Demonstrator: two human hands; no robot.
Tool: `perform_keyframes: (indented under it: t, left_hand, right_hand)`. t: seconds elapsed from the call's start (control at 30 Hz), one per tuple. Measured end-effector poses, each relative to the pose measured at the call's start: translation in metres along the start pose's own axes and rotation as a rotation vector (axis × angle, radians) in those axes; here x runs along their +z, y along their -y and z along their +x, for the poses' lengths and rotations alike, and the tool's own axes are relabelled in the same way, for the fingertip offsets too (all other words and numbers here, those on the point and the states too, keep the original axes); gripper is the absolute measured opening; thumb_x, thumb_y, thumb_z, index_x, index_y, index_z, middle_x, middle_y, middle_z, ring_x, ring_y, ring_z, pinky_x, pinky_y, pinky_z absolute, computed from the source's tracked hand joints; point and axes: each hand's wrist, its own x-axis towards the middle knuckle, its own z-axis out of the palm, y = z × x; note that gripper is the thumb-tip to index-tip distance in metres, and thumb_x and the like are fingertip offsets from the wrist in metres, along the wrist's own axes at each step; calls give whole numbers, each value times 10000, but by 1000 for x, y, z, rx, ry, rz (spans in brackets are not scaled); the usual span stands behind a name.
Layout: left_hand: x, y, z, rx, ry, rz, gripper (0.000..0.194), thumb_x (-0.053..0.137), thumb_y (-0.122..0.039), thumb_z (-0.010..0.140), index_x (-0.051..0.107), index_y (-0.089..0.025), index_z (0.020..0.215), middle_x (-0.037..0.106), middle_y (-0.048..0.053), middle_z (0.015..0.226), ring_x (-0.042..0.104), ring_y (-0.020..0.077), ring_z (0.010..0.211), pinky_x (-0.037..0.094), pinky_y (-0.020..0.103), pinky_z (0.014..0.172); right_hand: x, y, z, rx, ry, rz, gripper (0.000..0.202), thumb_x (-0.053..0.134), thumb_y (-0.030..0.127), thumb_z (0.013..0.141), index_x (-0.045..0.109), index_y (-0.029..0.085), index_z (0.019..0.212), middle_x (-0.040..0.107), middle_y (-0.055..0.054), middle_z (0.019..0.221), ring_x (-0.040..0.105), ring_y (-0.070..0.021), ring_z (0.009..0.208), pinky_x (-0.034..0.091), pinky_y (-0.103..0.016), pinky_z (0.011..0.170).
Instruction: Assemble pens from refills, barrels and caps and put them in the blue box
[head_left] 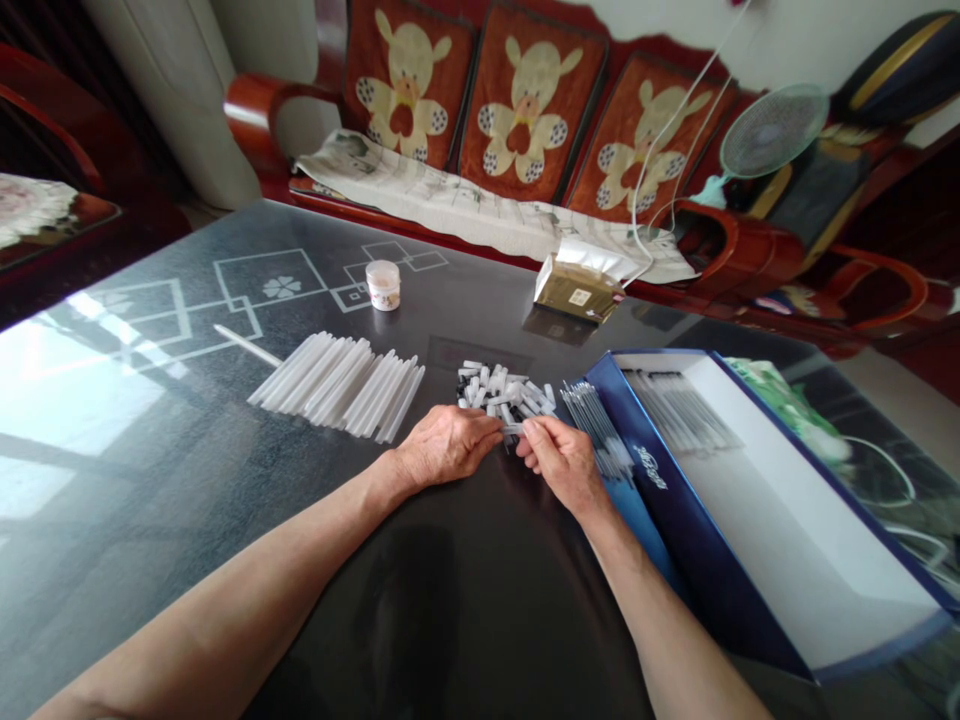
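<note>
My left hand (456, 443) and my right hand (556, 455) meet low over the table, both with fingers closed. Between their fingertips is a short translucent white piece (513, 429), which looks like a pen cap; its ends are hidden by the fingers. Just beyond the hands lies a loose heap of small white and black pen parts (499, 383). Left of it, white pen barrels (337, 380) are laid side by side in a row, one sticking out at the far left. Thin pen refills (596, 425) lie bunched to the right, beside my right hand.
A blue box (757, 520) with a white inside stands on the right, several slim pen-like sticks (679, 410) in it. Farther back on the dark glossy table (225, 480) are a small lidded tub (383, 286) and a tissue pack (579, 287). Green-white packaging (787, 410) lies behind the box.
</note>
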Motion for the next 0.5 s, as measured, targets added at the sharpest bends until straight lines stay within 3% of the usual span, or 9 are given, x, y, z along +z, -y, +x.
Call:
perform_keyframes:
  t: [0.23, 0.5]
  left_hand:
    - [-7, -3, -2, 87, 12, 248, 226, 390, -247, 972, 584, -176, 881, 592, 5, 744, 567, 131, 661, 384, 239, 566]
    - [-3, 0, 0, 132, -64, 305, 221, 393, -211, 969, 611, -176, 956, 587, 12, 747, 543, 139, 670, 393, 262, 598]
  right_hand:
    - [-1, 3, 1, 221, 78, 231, 405, 609, 534, 809, 665, 138, 740, 615, -10, 578, 511, -75, 455, 403, -168, 399]
    - [2, 2, 4, 316, 64, 322, 426, 641, 541, 774, 670, 117, 744, 615, -17, 571, 501, -69, 436, 375, -158, 366]
